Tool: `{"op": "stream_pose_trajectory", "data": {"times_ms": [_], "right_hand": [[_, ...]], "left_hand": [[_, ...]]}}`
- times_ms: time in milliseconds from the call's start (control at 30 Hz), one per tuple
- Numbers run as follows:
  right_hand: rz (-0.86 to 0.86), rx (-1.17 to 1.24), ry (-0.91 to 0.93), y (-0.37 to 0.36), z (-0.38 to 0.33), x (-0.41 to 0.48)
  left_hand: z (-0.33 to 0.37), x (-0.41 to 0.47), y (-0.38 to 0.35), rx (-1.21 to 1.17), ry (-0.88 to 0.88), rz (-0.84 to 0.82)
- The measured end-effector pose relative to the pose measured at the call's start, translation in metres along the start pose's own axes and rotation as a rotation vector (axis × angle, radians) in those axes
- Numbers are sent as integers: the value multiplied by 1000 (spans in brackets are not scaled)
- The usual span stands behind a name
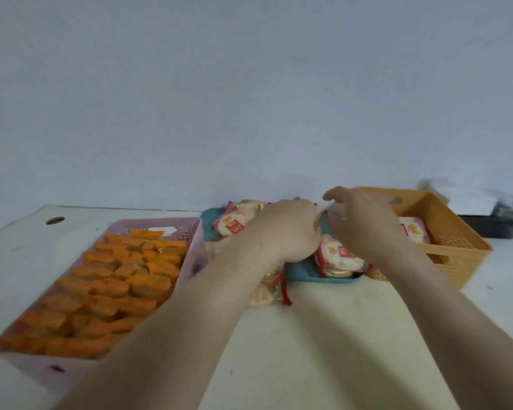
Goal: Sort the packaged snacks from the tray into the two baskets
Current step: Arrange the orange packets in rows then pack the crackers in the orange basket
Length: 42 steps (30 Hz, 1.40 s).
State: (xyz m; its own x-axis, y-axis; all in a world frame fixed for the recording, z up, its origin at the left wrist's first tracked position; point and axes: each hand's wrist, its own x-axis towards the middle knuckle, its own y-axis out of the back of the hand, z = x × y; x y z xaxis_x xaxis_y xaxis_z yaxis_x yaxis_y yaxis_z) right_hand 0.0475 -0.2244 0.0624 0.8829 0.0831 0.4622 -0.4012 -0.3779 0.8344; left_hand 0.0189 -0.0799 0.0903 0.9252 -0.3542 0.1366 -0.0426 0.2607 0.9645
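Observation:
A teal tray (311,276) in the middle holds white-and-red snack packets (339,255). My left hand (282,232) lies over the pile, fingers curled down round a white-and-red packet; its fingertips are hidden. Two or three packets (264,292) lie under my left wrist, over the tray's front edge. My right hand (365,223) hovers over the tray's right side, thumb spread and fingers bent down, holding nothing. A purple basket (196,255) on the left is full of orange snack packets (125,276). An orange basket (456,261) on the right holds a white-and-red packet (415,232).
A black tray (498,227) with papers behind it stands at the back right. The white table (323,335) has a round cable hole (55,221) at the back left. A plain wall rises right behind the table.

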Motion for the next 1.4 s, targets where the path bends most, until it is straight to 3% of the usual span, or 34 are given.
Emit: {"op": "stream_pose_trajectory", "data": {"times_ms": [100,233,367,500,667,800,900,1100,1233,1400], "right_hand": [[-10,-186,-154,10,42,-4],[-245,-169,-302,17,102,-9],[-390,77,-228,37,138,-6],[-342,468,-231,54,164,-6],[-453,316,-267,55,177,7],[-495,316,-313,52,179,17],[-483,245,-312,48,181,22],[-616,147,-282,45,171,23],[-445,61,-221,38,168,19],[-164,-109,17,47,152,9]], "left_hand": [[22,25,-34,-193,-19,73],[57,67,-61,-271,-51,155],[74,114,-80,-141,-44,-32],[74,150,-85,-233,-38,-218],[77,175,-96,39,-26,-268],[78,175,-96,111,-11,-51],[73,175,-99,15,-6,84],[62,167,-102,-266,69,-22],[62,142,-100,-303,-2,229],[65,106,-86,-285,-71,521]]}}
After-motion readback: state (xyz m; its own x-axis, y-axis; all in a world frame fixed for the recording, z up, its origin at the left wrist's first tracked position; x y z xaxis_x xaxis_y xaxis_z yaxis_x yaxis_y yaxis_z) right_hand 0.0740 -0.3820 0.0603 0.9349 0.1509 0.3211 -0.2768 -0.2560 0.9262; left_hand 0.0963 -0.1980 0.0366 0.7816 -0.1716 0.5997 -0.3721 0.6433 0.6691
